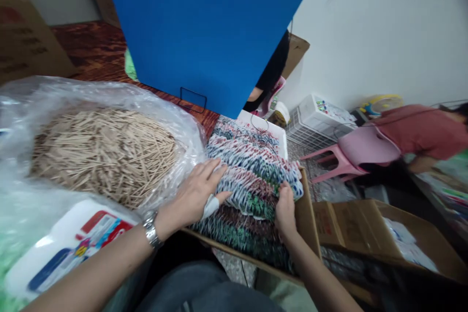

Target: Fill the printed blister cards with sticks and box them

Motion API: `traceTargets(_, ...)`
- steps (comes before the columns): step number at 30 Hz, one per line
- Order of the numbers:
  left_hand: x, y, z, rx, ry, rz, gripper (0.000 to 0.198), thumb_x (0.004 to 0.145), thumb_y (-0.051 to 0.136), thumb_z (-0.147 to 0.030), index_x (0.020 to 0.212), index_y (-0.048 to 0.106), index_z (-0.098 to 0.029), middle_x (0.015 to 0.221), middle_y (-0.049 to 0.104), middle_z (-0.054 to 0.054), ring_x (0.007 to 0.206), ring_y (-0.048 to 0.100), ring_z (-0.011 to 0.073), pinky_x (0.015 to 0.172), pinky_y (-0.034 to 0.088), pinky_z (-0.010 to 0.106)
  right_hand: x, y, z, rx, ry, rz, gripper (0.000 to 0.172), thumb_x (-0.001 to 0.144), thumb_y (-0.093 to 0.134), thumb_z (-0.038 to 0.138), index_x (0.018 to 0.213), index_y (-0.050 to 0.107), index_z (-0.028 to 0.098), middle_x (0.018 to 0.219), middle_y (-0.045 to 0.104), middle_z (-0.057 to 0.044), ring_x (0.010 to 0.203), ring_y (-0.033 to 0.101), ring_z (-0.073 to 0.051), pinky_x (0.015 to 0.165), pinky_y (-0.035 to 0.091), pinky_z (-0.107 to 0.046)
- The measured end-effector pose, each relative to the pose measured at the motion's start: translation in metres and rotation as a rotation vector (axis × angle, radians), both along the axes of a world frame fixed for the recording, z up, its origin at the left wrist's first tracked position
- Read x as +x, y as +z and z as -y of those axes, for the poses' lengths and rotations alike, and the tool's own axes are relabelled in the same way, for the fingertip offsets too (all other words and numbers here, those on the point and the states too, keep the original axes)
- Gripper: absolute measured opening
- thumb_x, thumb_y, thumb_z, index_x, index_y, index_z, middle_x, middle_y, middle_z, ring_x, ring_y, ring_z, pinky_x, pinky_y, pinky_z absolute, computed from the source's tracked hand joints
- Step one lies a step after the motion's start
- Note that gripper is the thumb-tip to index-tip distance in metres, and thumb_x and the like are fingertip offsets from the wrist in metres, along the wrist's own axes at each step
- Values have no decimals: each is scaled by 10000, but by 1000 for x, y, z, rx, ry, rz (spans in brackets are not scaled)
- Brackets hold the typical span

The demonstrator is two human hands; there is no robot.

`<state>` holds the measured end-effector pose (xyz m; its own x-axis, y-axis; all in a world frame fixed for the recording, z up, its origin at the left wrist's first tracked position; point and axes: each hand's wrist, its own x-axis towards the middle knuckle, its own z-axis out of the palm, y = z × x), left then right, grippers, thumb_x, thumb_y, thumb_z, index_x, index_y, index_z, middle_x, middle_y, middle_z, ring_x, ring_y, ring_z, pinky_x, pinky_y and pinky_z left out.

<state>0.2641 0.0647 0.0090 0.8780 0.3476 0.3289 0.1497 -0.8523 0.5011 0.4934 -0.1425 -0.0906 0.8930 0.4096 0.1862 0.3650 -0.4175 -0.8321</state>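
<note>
My left hand [195, 192] lies flat with fingers spread on a heap of small multicoloured packets [252, 165] piled in a cardboard box [305, 214]. A watch sits on that wrist, and a white bandage wraps the thumb. My right hand [285, 207] grips the heap's right side, fingers curled into the packets by the box wall. To the left, a big clear plastic bag of thin wooden sticks [102, 151] rests against my left hand.
A white printed plastic container [66, 248] lies at the lower left. A blue panel [204, 24] covers the top centre. On the right a person in a red shirt [420, 131] bends near a pink plastic chair [351, 153], white baskets [318, 117] and another open cardboard box [383, 234].
</note>
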Motion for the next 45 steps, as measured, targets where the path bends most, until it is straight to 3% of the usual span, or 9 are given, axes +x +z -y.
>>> traceTargets(3, -57, 14, 1, -14, 117, -4, 473, 894, 511, -397, 1309, 489, -171, 1352, 521, 137, 1233, 487, 271, 1032, 401, 454, -32, 28, -32, -36, 161, 167, 506, 931, 313, 449, 1315, 455, 154, 1310, 503, -130, 1236, 445, -254, 1066, 295, -483)
traceTargets(8, -150, 16, 27, -103, 206, -66, 391, 880, 547, -359, 1241, 557, -207, 1230, 626, 94, 1120, 582, 226, 969, 485, 391, -108, 48, -98, 32, 781, 368, 363, 889, 435, 327, 1207, 550, 195, 1251, 545, -127, 1198, 477, -265, 1023, 354, -521)
traceTargets(13, -225, -3, 55, -115, 426, 17, 377, 879, 555, -309, 1244, 547, -213, 1192, 645, 109, 1072, 621, 219, 911, 530, 392, -176, 56, -132, 98, 1154, 447, 300, 872, 488, 232, 1151, 600, 231, 1088, 643, -100, 1043, 574, -246, 921, 448, -457)
traceTargets(18, -251, -32, 70, 3, 530, -94, 321, 879, 552, -291, 1164, 603, -152, 1177, 657, 139, 1069, 624, 242, 912, 528, 410, -249, 64, -188, -48, 1560, 493, 338, 890, 511, 316, 1216, 567, 248, 1106, 637, -84, 1004, 566, -226, 899, 448, -391)
traceTargets(24, -250, -62, 76, 184, 637, -239, 333, 894, 521, -309, 1153, 622, -125, 1243, 627, 156, 1169, 561, 307, 943, 476, 512, -277, 62, -252, -320, 1621, 644, 434, 762, 662, 468, 1111, 599, 218, 1034, 580, -88, 963, 540, -238, 828, 445, -347)
traceTargets(32, -255, -83, 70, 312, 659, -215, 339, 897, 514, -320, 1195, 590, -180, 1265, 614, 125, 1219, 508, 323, 970, 422, 531, -273, 61, -275, -341, 1749, 484, 224, 763, 680, 390, 816, 587, 193, 828, 548, -5, 766, 537, -158, 680, 408, -249)
traceTargets(39, -267, -79, 56, 320, 720, -246, 412, 850, 576, -351, 1233, 573, -199, 1321, 564, 146, 1233, 485, 360, 969, 419, 558, -279, 54, -275, -201, 1661, 586, 217, 925, 438, 343, 942, 614, 216, 846, 651, -42, 795, 592, -175, 738, 429, -278)
traceTargets(42, -268, -66, 57, 206, 810, -157, 520, 849, 580, -335, 1340, 465, -209, 1418, 453, 170, 1279, 434, 362, 981, 420, 551, -280, 76, -269, -119, 1622, 570, 240, 930, 416, 337, 855, 606, 212, 838, 646, -60, 801, 582, -186, 762, 426, -301)
traceTargets(45, -262, -53, 55, -61, 1008, 54, 803, 828, 602, -345, 1482, 160, -197, 1526, 224, 213, 1355, 306, 376, 1001, 404, 551, -287, 109, -255, -44, 1634, 229, 214, 924, 440, 356, 836, 562, 204, 775, 594, -22, 707, 544, -144, 671, 414, -254)
